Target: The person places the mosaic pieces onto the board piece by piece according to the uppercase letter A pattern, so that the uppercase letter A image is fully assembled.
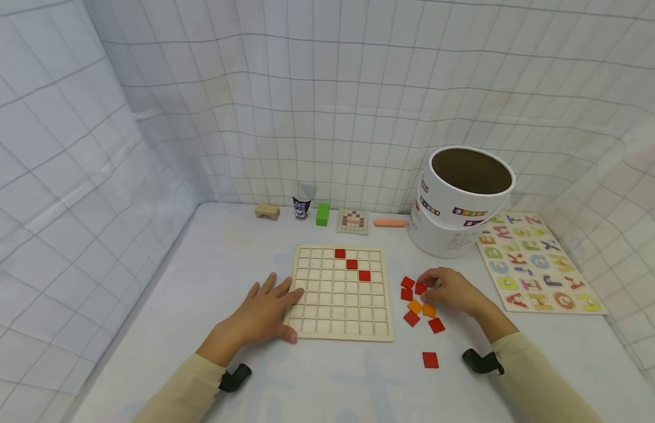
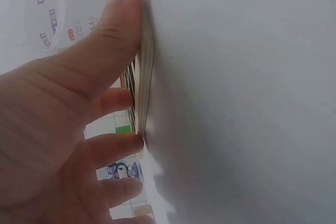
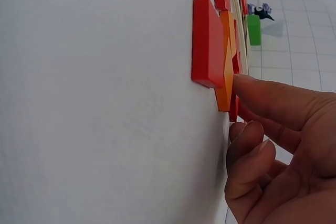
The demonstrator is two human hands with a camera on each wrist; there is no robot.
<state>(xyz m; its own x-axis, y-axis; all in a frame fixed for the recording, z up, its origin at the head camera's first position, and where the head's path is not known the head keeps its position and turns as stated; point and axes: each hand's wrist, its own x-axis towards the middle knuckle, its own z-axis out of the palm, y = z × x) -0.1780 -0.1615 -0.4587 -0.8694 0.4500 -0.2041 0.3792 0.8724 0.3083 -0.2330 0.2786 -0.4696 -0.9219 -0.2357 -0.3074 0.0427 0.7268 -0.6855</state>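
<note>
A pale wooden grid board point(image 1: 332, 308) lies flat on the table with three red square tiles point(image 1: 352, 264) set diagonally in its upper cells. My left hand point(image 1: 264, 311) rests at the board's left edge, fingers spread, some over the rim and the thumb by the near corner. In the left wrist view, the left thumb point(image 2: 118, 19) lies along the board's side. To the right of the board, my right hand point(image 1: 451, 291) has thumb and index finger at a red tile point(image 1: 420, 288) in a loose group. Orange tiles point(image 1: 429, 310) and other red tiles point(image 1: 436, 325) lie close by.
One red tile point(image 1: 430, 360) lies apart, nearer me. A white bucket point(image 1: 449, 229) stands behind the right hand, beside an alphabet board point(image 1: 544, 264). Along the back are a wooden arch block point(image 1: 267, 211), a small figurine point(image 1: 301, 208), a green block point(image 1: 323, 214), a pattern card point(image 1: 352, 222) and an orange stick point(image 1: 389, 223).
</note>
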